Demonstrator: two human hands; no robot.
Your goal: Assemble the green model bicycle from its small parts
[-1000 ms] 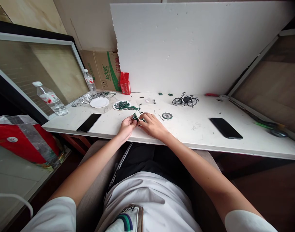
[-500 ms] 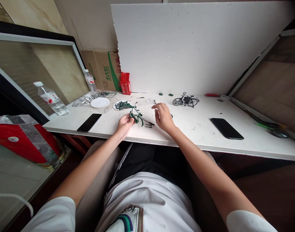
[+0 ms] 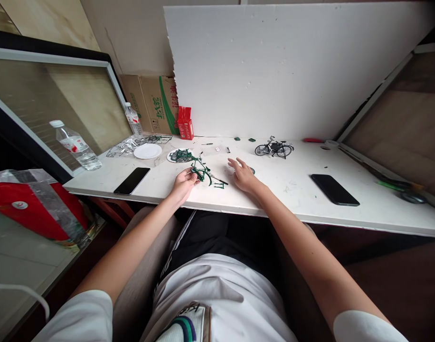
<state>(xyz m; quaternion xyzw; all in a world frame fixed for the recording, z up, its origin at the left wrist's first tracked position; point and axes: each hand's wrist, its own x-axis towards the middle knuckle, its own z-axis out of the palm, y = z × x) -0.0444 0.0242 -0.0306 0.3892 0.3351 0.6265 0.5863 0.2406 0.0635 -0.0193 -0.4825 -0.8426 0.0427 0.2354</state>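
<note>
Right hand (image 3: 245, 176) now off green bicycle (image 3: 202, 172)

there are two bottles (image 3: 76, 146) (image 3: 132, 119), two phones (image 3: 132, 181) (image 3: 335, 190), one black bicycle (image 3: 275, 147) and one green bicycle frame (image 3: 202, 172).

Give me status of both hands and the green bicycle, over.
Left hand gripping green model bicycle. Right hand open, empty, beside it. Wheel partly hidden behind right hand.

the left (image 3: 184, 184) and right hands (image 3: 244, 176) partly hide the green bicycle (image 3: 203, 173) and green wheel (image 3: 253, 170), respectively
</note>
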